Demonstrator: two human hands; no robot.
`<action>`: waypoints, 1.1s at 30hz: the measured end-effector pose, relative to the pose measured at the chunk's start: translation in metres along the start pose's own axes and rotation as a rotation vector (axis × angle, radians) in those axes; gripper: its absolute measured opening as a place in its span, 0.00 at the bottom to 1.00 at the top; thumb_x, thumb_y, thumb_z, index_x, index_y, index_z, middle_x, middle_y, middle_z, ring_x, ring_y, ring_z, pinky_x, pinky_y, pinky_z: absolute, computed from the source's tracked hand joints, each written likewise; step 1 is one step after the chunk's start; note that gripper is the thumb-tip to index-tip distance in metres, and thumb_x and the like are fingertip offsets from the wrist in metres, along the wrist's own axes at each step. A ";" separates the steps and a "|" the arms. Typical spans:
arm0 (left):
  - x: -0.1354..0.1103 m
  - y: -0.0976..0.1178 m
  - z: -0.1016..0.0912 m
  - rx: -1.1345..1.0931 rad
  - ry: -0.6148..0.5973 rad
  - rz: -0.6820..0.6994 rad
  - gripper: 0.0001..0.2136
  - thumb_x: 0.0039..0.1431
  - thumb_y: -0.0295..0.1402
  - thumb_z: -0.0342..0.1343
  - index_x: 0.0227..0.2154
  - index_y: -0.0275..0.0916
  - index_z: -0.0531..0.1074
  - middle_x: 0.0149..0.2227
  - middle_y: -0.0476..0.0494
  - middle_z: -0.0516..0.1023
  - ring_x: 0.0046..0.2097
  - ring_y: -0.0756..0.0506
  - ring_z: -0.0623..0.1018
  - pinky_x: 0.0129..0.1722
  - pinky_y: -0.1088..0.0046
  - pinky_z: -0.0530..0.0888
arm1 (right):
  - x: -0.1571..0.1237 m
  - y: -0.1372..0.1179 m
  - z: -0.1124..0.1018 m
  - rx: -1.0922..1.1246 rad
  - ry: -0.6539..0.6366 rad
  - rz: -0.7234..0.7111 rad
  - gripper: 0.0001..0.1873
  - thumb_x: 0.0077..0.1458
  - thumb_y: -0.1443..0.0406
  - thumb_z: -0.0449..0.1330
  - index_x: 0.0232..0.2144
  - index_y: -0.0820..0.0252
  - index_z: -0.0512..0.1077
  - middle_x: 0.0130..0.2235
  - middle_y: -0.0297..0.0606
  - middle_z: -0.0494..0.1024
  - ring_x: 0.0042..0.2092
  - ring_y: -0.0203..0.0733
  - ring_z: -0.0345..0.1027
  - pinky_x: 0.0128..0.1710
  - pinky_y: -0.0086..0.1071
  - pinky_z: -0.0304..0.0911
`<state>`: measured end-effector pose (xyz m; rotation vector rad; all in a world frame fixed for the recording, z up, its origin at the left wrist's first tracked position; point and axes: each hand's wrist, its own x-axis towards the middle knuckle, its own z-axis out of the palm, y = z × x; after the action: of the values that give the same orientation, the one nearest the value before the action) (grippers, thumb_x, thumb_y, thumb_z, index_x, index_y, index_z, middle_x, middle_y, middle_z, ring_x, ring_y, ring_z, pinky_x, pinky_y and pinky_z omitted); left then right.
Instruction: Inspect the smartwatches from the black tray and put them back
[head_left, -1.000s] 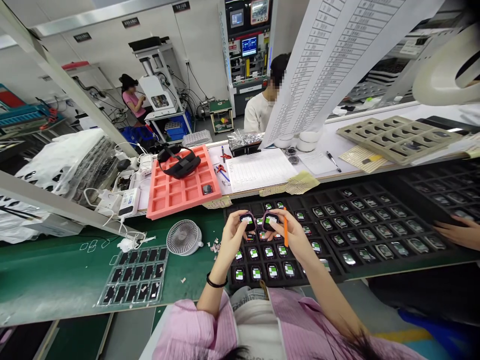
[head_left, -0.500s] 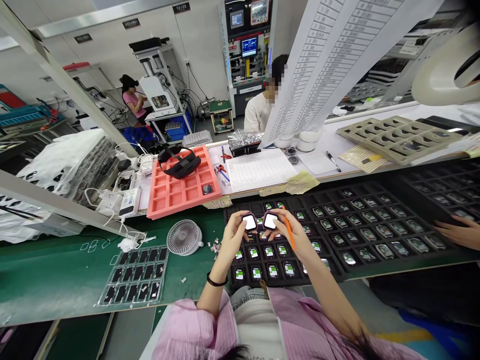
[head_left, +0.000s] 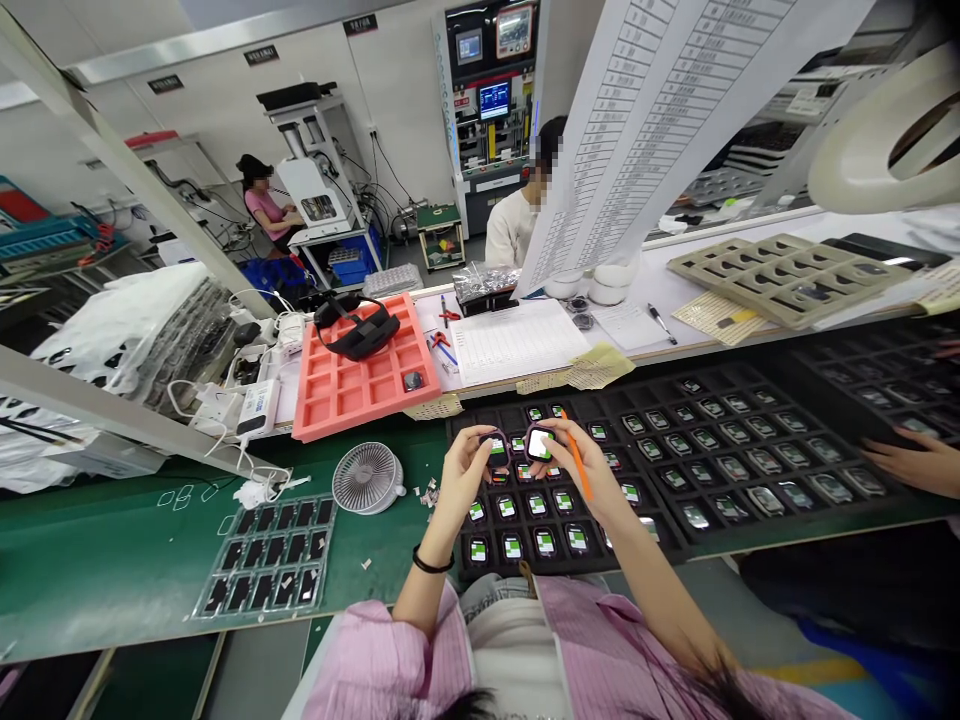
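My left hand (head_left: 463, 470) is closed on a small smartwatch body (head_left: 496, 447) with a lit screen. My right hand (head_left: 579, 468) grips a second smartwatch body (head_left: 539, 442) whose screen glows white, and an orange pen (head_left: 578, 464) sticks out between its fingers. Both hands hover side by side over the left end of a black compartment tray (head_left: 675, 535). Several watch bodies with lit screens (head_left: 536, 504) lie in the tray's cells below my hands.
A small white fan (head_left: 366, 477) and a clear tray of dark parts (head_left: 264, 562) lie on the green mat at left. A red foam tray (head_left: 352, 385) holds a black strap. Another person's hand (head_left: 904, 462) rests at right. Two people sit at the back.
Both hands stay over the tray's left end. The left watch has tilted so its screen shows darker, while the right watch's screen still glows white.
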<state>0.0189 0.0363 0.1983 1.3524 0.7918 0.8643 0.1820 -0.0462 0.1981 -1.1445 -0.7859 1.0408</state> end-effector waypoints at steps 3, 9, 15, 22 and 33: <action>0.000 -0.004 0.000 -0.001 0.001 0.008 0.18 0.58 0.46 0.55 0.42 0.37 0.70 0.33 0.45 0.74 0.24 0.54 0.72 0.20 0.81 0.68 | -0.001 -0.004 0.003 -0.001 0.021 -0.002 0.13 0.55 0.55 0.61 0.40 0.53 0.69 0.33 0.33 0.74 0.24 0.36 0.71 0.26 0.37 0.73; -0.001 -0.010 0.002 -0.046 -0.028 0.021 0.20 0.55 0.45 0.59 0.46 0.39 0.68 0.37 0.44 0.73 0.27 0.53 0.74 0.20 0.81 0.68 | -0.002 -0.006 0.004 0.002 0.038 -0.012 0.14 0.55 0.54 0.61 0.40 0.54 0.69 0.32 0.31 0.74 0.24 0.36 0.71 0.25 0.35 0.72; -0.001 -0.003 0.000 -0.011 -0.003 -0.007 0.19 0.59 0.48 0.53 0.43 0.38 0.70 0.34 0.45 0.73 0.23 0.54 0.72 0.20 0.79 0.68 | -0.002 -0.005 0.004 0.009 0.045 -0.009 0.15 0.54 0.53 0.61 0.39 0.54 0.70 0.31 0.32 0.75 0.22 0.35 0.69 0.24 0.34 0.72; 0.001 -0.006 0.000 -0.026 -0.036 -0.029 0.18 0.59 0.47 0.54 0.43 0.37 0.70 0.31 0.46 0.73 0.26 0.51 0.74 0.20 0.79 0.69 | 0.001 0.001 0.003 -0.014 0.073 -0.023 0.15 0.53 0.52 0.62 0.37 0.55 0.70 0.27 0.31 0.73 0.20 0.35 0.68 0.20 0.33 0.70; -0.001 -0.007 0.004 -0.088 -0.047 -0.013 0.22 0.53 0.40 0.62 0.49 0.39 0.66 0.41 0.41 0.75 0.33 0.48 0.79 0.21 0.82 0.69 | 0.005 0.009 -0.002 -0.051 0.068 -0.006 0.17 0.49 0.54 0.65 0.39 0.54 0.69 0.33 0.32 0.73 0.21 0.35 0.69 0.21 0.32 0.69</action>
<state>0.0224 0.0335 0.1913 1.2843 0.7174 0.8442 0.1833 -0.0420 0.1893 -1.2137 -0.7656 0.9765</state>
